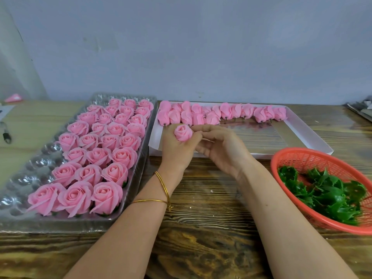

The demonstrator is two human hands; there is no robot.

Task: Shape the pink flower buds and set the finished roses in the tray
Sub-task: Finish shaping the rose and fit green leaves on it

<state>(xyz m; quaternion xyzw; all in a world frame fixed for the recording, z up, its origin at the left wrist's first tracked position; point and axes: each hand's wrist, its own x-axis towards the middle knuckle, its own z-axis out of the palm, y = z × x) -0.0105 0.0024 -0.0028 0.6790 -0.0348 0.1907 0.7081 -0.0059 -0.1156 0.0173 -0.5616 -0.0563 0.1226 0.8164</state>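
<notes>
My left hand (178,149) grips a pink flower bud (182,132) from below, above the table's middle. My right hand (219,146) meets it from the right, its fingertips pinching the bud's outer petal. On the left lies a clear plastic tray (38,158) with several finished pink roses (109,156) in rows; its left-hand cups hold nothing. Behind my hands, a white shallow box (314,135) carries several closed pink buds (225,112) along its far edge.
A red plastic basket (281,158) with several green leaf calyxes (322,190) stands at the right. The wooden table (201,228) runs to a grey wall. A dark tool (6,133) lies at far left and metal items (360,109) at far right.
</notes>
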